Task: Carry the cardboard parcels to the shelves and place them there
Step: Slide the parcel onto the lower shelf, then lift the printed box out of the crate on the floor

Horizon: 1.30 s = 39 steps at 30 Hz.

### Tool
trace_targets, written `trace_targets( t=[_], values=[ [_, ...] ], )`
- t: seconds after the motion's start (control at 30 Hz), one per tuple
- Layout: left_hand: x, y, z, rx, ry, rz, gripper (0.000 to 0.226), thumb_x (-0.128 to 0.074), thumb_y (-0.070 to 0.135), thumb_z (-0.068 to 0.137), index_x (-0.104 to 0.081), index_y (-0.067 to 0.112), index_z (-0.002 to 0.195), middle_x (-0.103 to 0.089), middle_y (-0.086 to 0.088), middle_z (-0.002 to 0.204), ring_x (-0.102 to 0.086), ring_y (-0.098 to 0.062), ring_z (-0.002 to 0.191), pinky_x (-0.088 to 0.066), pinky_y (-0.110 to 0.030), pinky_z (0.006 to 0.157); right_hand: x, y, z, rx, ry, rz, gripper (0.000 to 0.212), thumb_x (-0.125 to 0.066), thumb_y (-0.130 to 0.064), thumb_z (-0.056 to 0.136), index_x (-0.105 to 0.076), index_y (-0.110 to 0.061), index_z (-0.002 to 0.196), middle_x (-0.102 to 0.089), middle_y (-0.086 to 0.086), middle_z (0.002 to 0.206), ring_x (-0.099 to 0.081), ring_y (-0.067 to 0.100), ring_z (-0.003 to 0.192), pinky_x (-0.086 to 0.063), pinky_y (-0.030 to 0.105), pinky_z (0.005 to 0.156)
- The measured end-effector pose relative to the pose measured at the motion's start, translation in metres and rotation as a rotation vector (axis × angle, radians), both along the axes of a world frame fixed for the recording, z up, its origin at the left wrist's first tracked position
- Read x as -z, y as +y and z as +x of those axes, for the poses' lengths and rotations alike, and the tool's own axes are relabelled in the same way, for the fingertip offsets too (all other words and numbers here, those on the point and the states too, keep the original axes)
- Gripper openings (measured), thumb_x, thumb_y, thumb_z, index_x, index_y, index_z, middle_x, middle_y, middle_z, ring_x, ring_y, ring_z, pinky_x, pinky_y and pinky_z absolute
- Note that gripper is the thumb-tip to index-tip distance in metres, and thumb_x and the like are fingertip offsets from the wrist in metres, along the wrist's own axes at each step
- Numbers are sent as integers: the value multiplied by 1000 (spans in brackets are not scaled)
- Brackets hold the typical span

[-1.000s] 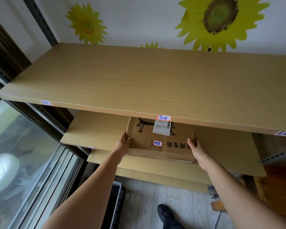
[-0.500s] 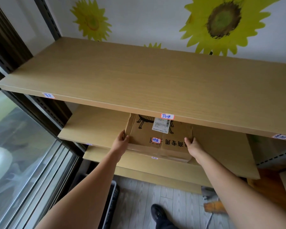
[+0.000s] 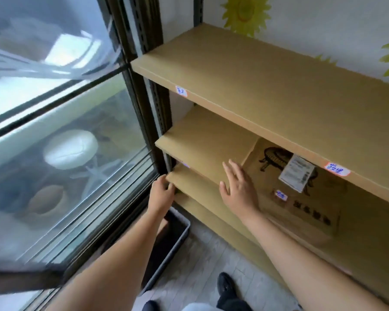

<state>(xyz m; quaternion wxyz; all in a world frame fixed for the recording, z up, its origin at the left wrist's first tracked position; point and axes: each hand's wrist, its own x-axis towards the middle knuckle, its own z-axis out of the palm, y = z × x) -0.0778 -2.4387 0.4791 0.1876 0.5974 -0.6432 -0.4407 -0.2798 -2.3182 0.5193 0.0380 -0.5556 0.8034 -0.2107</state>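
A cardboard parcel (image 3: 301, 189) with a white shipping label and black print lies on the second shelf (image 3: 202, 140), partly hidden under the top shelf (image 3: 267, 86). My right hand (image 3: 238, 187) hovers flat with spread fingers just left of the parcel, holding nothing. My left hand (image 3: 161, 191) is down at the left front corner of the third shelf (image 3: 189, 182), fingers curled near its edge; whether it touches the board is unclear.
A large glass window (image 3: 61, 142) with a dark frame runs along the left. A dark grey bin (image 3: 169, 245) stands on the floor below the shelves. My black shoe (image 3: 226, 286) is on the pale plank floor. Sunflower pictures decorate the wall.
Both hands have let go of the parcel, which stays on the second shelf. The view has swung left toward the window, and my hands have moved left of the parcel.
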Motion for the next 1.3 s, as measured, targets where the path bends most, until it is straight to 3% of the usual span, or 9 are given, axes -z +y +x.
trace_targets(
  t=[0.17,0.3,0.47,0.57,0.77,1.07,1.2,1.3],
  values=[
    [37,2,119,-222,-61,137,52,-51,21,100,-44,6,149,-55,-19,146,-55,-32,132,-46,-43,108,31,-41,79,-238,-63,263,60,-47,-33,98,-34,-15,154,-35,7,159,-38,27,140,-31,37,113],
    [72,23,204,-394,-125,272,51,-51,14,98,-45,3,148,-57,-22,141,-57,-34,127,-46,-40,104,77,-60,140,-433,-30,493,66,-42,-40,99,-22,-18,158,-27,6,163,-28,24,147,-25,36,116],
    [128,49,244,-500,-106,414,51,-50,16,99,-45,6,149,-58,-18,140,-58,-31,123,-43,-30,89,142,-75,190,-579,-12,671,66,-38,-42,101,-15,-19,159,-22,5,164,-23,23,149,-22,37,117],
    [172,52,253,-515,-99,464,50,-51,19,100,-45,7,148,-58,-17,141,-57,-30,126,-45,-36,98,198,-92,211,-640,-2,728,67,-38,-42,102,-14,-17,159,-22,5,165,-20,22,150,-21,35,118],
    [271,54,268,-510,-135,569,51,-51,21,100,-44,9,149,-58,-16,141,-56,-30,127,-43,-37,102,314,-106,232,-606,-61,842,70,-42,-41,100,-14,-14,159,-24,6,164,-25,25,148,-30,41,116],
    [424,39,276,-457,-201,638,53,-48,20,101,-41,8,152,-57,-17,143,-57,-28,121,-36,-25,89,476,-131,235,-516,-62,871,70,-42,-42,101,-16,-11,158,-25,11,163,-29,31,145,-33,46,112],
    [496,20,280,-454,-217,616,60,-50,24,100,-34,8,155,-54,-20,146,-57,-35,126,-45,-36,100,545,-151,239,-485,-32,824,70,-44,-43,99,-19,-11,157,-24,12,162,-32,36,142,-35,49,109],
    [535,3,280,-501,-202,607,64,-50,30,98,-31,8,155,-52,-18,146,-61,-38,118,-51,-41,95,581,-170,240,-451,-7,774,72,-45,-44,98,-17,-15,158,-16,10,164,-26,36,144,-33,50,112]
  ],
)
